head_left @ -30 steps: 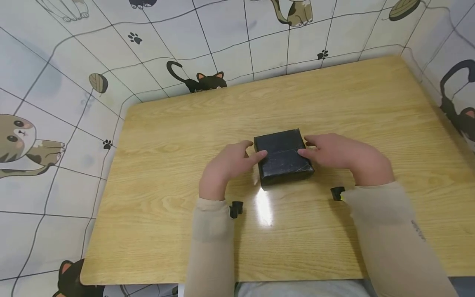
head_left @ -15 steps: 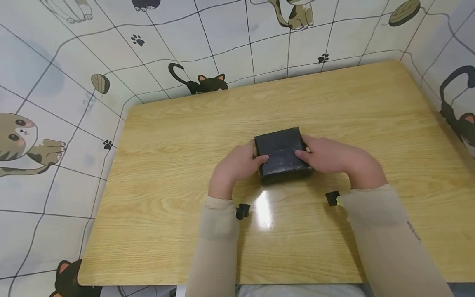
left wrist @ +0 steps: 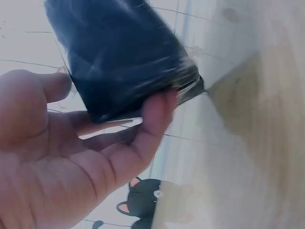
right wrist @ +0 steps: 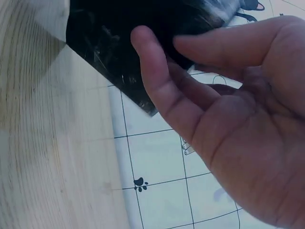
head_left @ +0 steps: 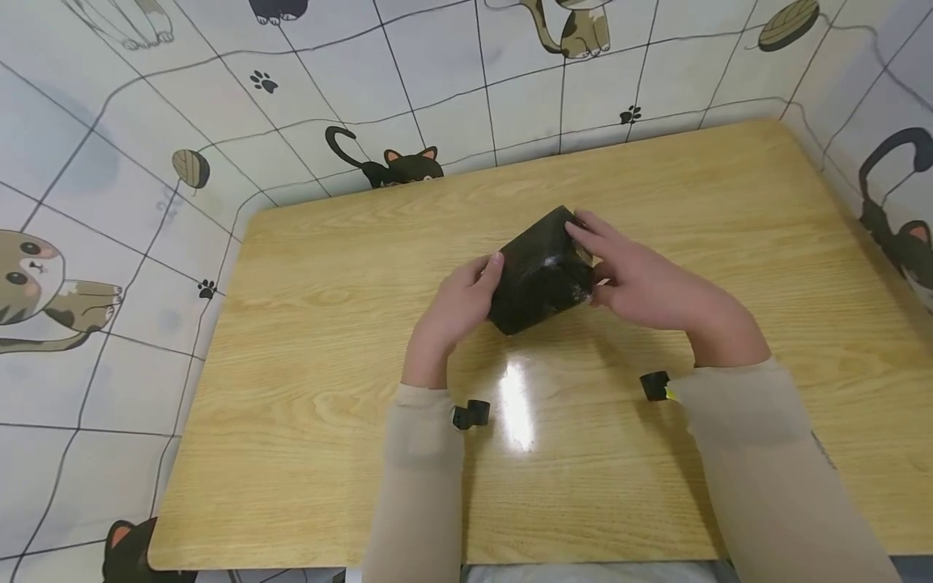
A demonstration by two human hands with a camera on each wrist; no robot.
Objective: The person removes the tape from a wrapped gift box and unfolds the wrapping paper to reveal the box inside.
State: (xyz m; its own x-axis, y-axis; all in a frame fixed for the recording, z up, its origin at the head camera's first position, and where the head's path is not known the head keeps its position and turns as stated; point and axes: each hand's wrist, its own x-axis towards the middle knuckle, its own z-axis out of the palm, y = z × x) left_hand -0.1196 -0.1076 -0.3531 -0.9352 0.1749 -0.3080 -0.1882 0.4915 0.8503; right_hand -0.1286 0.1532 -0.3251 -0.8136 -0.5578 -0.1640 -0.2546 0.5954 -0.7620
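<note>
A black box (head_left: 538, 275) with a glossy, creased plastic-like surface is tilted up over the middle of the wooden table. My left hand (head_left: 453, 306) grips its left end, thumb along the upper edge; in the left wrist view the fingers curl under the box (left wrist: 114, 52). At the opposite end, my right hand (head_left: 652, 283) holds the box between thumb and fingers, some fingertips lying over the top corner. From the right wrist, the box (right wrist: 105, 52) shows scuffs and shiny wrinkles along its edge. A small lighter patch shows on its right end, partly hidden by the fingers.
The wooden table (head_left: 313, 421) stands against white tiled walls (head_left: 452, 65) printed with cartoon cats. Small black wrist cameras sit at the left cuff (head_left: 471, 414) and the right cuff (head_left: 655, 386). A bright light reflection lies on the tabletop nearer the person.
Earlier the box lay flat with both hands nearing, then touching its sides. Now it is lifted and tilted, its right end higher and turned away; the right hand has moved up with it.
</note>
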